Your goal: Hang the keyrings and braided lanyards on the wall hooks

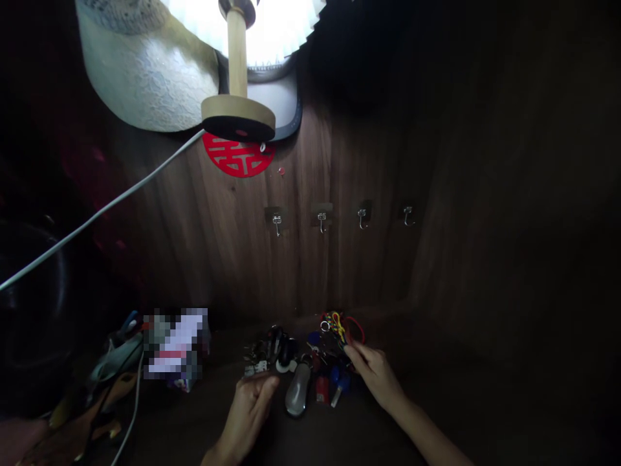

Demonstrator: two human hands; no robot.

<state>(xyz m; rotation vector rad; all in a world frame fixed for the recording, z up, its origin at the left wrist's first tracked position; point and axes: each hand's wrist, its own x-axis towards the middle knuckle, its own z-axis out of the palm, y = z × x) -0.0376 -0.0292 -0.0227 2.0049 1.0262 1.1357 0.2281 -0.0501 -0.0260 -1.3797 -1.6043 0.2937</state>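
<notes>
Several bunches of keys lie on the dark surface between my hands. Among them are black key fobs (286,349), a grey oval fob (297,389), a red tag (322,390) and a blue-headed key (339,382). My right hand (372,374) has its fingers pinched on a red and yellow braided cord (336,322) at the back right of the pile; a metal ring (325,327) shows beside the cord. At the pile's left front is my left hand (248,409), its fingers curled closed. Whatever may be inside that hand is hidden.
Four metal hooks, the leftmost (277,223) included, line the wooden back panel (301,272). Above, a lit lamp (237,58) hangs before caps (150,71); its white cable (111,204) runs down left. A blurred-out package (177,346) and clutter stand at left.
</notes>
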